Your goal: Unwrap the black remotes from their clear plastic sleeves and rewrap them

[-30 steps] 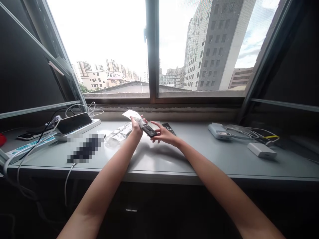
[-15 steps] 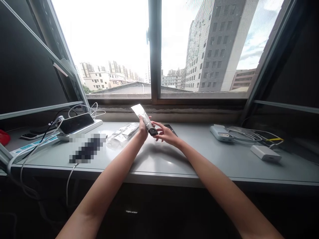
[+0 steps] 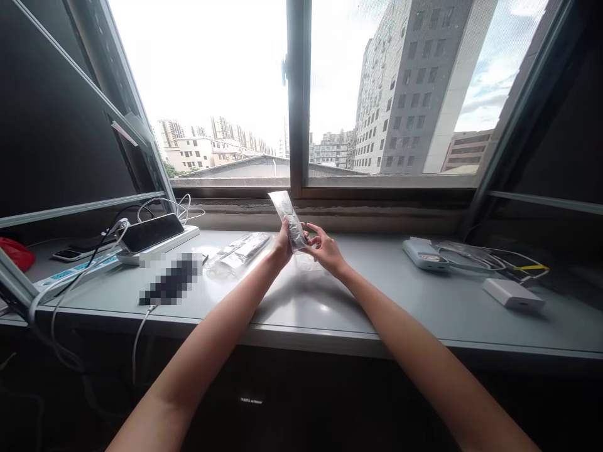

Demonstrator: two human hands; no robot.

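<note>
My left hand (image 3: 281, 243) is closed around a remote control in a clear plastic sleeve (image 3: 289, 216), held tilted above the desk. The sleeve covers the remote, which shows only as a dark shape through it. At the sleeve's lower end is my right hand (image 3: 326, 250), its thumb and fingers bent in a pinch on the edge. The exact contact of those fingertips is partly hidden. Crumpled clear plastic packaging (image 3: 240, 252) lies on the desk left of my hands. The second remote seen before is hidden behind my right hand.
On the grey desk (image 3: 377, 301), a phone (image 3: 153, 237) leans on a white power strip at left, among cables. A blurred dark patch (image 3: 174, 279) lies nearer. To the right are a pale blue power bank (image 3: 425, 254), coiled cables and a white box-shaped adapter (image 3: 513, 294). A window stands behind.
The sleeve has slid down over the remote, whose keys and black end showed before. Both hands have risen slightly and the sleeve stands steeper. The view has shifted a little left.
</note>
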